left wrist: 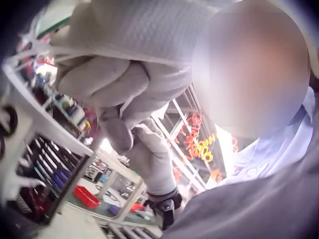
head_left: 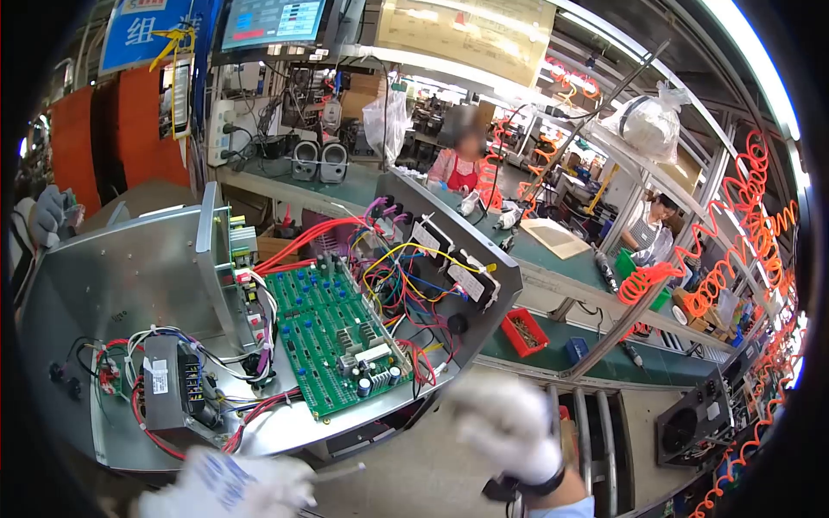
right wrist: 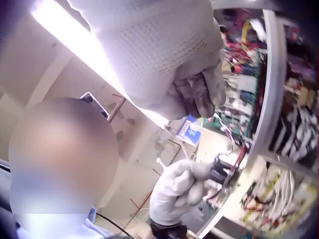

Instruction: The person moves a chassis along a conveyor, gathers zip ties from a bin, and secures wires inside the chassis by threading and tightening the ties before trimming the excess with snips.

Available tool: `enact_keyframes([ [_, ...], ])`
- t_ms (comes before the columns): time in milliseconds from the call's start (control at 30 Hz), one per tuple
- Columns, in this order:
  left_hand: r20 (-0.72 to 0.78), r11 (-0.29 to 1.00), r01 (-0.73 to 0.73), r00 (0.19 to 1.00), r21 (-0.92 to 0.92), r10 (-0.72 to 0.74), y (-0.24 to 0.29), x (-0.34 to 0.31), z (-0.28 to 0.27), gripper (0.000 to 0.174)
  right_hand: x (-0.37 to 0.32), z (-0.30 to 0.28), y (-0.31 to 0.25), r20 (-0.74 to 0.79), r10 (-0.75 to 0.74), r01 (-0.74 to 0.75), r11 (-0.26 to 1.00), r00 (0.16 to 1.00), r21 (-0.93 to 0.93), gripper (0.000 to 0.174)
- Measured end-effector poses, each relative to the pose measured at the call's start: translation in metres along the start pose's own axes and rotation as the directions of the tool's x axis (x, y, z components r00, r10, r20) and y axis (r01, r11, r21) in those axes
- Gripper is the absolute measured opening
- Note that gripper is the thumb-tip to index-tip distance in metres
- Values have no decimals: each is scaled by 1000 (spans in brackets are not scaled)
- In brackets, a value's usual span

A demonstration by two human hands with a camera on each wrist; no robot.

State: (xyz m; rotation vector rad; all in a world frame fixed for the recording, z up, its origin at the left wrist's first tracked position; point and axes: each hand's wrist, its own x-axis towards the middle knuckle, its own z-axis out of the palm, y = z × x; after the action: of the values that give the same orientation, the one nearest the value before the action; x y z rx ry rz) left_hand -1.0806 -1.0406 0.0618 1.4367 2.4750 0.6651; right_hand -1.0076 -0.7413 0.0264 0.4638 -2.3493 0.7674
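Observation:
My gloved left hand [head_left: 233,483] is at the bottom of the head view, near the front edge of the open metal chassis [head_left: 117,285]. Its curled fingers pinch a white cable tie [head_left: 345,472], whose small head sticks out past the glove in the right wrist view. Blurred in the head view, my gloved right hand [head_left: 505,423] hovers in front of the chassis's right corner, fingers curled. I cannot tell whether it holds anything. A green circuit board [head_left: 332,337] lies inside the chassis, with a transformer [head_left: 168,380] to its left among bundled wires.
Behind the chassis, a green bench [head_left: 518,246] carries speakers [head_left: 319,162] and tools. A red bin [head_left: 524,332] of small parts and a blue bin [head_left: 577,349] stand on the lower shelf. Rollers [head_left: 596,440] lie to the right. Orange coiled hoses [head_left: 648,281] hang there, and two people work beyond.

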Motion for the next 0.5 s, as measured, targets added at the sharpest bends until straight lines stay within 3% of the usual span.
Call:
enact_keyframes([
  [33,16,989,5,1000,146,-7,-5,12,-21,13,27,-16,-3,-107,-94,68,972,990,-224,41],
  [67,30,958,8,999,288,-18,-10,24,-40,11,52,-26,-2,-121,-207,129,876,971,-465,42],
  [133,-87,803,-30,991,595,102,-12,51,-77,11,96,-32,-1,-12,-275,192,703,961,-684,47],
  [167,-174,806,-82,959,586,224,-25,67,-84,9,116,-30,4,83,-265,234,611,961,-756,45],
  [200,-255,799,-140,903,585,345,-39,84,-87,8,128,-27,8,190,-137,234,522,972,-820,41],
  [267,-234,853,-53,951,519,201,-39,109,-93,10,142,-13,19,321,257,240,301,912,-923,35],
  [300,-198,880,-65,964,470,177,-44,119,-93,14,143,-4,27,296,272,210,305,916,-929,35],
  [367,-133,864,-74,978,498,160,-45,131,-96,14,147,9,40,322,320,311,86,891,-946,33],
  [400,-96,862,-56,988,504,121,-46,136,-97,14,153,12,38,306,331,297,79,892,-952,33],
  [500,-89,824,-127,974,553,209,-56,149,-100,13,168,16,35,320,632,386,35,706,-922,19],
])
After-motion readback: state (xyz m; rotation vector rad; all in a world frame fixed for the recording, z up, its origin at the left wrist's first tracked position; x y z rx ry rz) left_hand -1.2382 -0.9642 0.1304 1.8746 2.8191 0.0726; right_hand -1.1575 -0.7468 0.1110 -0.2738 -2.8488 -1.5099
